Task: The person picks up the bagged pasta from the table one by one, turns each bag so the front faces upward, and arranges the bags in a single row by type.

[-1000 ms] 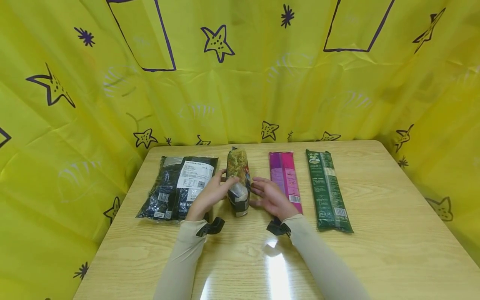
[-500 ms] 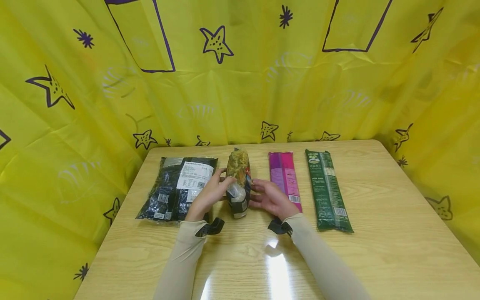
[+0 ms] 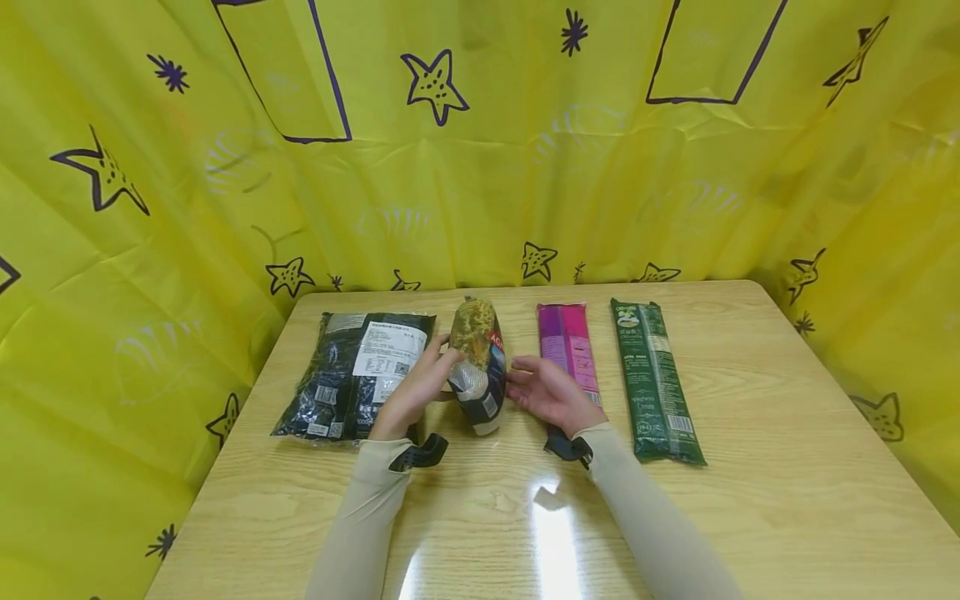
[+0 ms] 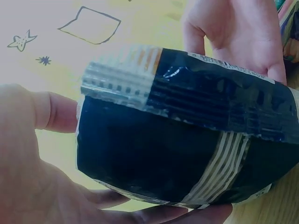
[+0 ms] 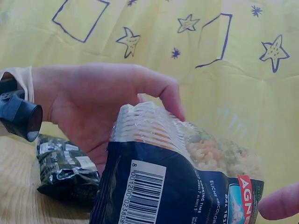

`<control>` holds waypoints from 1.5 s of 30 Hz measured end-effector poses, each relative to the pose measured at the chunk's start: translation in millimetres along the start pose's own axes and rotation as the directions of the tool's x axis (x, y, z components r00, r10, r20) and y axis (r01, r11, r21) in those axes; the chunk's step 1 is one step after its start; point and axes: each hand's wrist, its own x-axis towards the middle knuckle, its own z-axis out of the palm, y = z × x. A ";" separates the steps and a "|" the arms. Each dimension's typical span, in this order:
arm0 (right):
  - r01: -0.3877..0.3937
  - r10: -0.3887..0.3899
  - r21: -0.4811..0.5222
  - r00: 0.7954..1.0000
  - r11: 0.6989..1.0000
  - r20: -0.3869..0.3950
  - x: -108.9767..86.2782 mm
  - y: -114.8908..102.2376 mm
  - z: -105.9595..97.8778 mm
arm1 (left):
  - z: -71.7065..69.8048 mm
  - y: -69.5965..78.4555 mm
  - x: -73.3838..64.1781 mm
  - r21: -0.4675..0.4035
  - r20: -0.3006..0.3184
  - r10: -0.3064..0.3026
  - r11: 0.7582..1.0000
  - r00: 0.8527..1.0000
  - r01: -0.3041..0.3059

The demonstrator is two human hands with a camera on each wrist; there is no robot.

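A bag of spiral pasta [image 3: 480,367], dark blue with a clear window, stands on its narrow side at mid-table. My left hand [image 3: 418,383] grips its left side, thumb on top and fingers underneath, as the left wrist view shows with the bag [image 4: 154,144] filling the middle. In the right wrist view the bag's barcode and red label face the camera [image 5: 149,191]. To the right of the bag my right hand [image 3: 551,390] has its fingers loosely bent, fingertips right at the bag's side. One fingertip [image 5: 280,203] shows there at the lower right.
On the left of the wooden table [image 3: 765,467] lies a dark plastic package [image 3: 345,383] with a white label. A pink and purple packet [image 3: 567,342] lies behind my right hand, and a green spaghetti packet [image 3: 656,383] farther right. A yellow curtain [image 3: 480,183] hangs behind.
The bag has turned and tilted, so more of its red and blue label side shows. My right hand has shifted slightly right. The other packets have stayed put.
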 end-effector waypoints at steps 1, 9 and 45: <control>0.000 0.000 0.011 1.000 1.000 -0.002 -0.3 -0.9 -0.3 | -0.2 -0.1 0.2 0.001 0.001 0.000 1.000 1.000 0.000; -0.017 0.016 0.047 1.000 0.999 0.013 -1.6 -5.3 -1.0 | -2.3 -1.7 2.2 -0.038 0.021 -0.022 0.999 1.000 0.022; 0.061 -0.061 -0.001 0.998 0.998 -0.005 -9.6 -9.0 3.3 | 2.3 -11.6 4.8 0.039 -0.023 0.073 0.997 0.997 -0.072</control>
